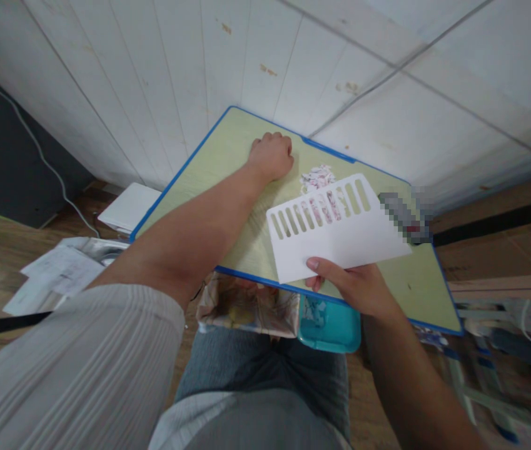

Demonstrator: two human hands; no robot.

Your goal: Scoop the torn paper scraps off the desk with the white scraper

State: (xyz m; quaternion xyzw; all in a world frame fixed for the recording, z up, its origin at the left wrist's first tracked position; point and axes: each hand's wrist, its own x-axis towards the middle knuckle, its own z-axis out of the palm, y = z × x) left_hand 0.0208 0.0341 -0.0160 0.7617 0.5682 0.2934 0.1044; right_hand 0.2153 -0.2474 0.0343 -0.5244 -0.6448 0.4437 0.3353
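A white card (340, 240) with a row of rounded slots cut along one long edge is held slightly above the table by my right hand (352, 284). The thumb lies on top of the card and the fingers are beneath it. My left hand (272, 156) rests at the table's far side, its fingers curled in. What it holds, if anything, is hidden. Just right of it lies a small heap of pale paper-like pieces (316, 177), partly covered by the card and also visible through its slots.
The yellow-green table (209, 169) has a blue rim and stands against a white panelled wall (227, 56). A blurred-out object lies at its right. Below the near edge are a lined box (213, 309) and a teal container (335, 344). Papers (61, 269) lie at left.
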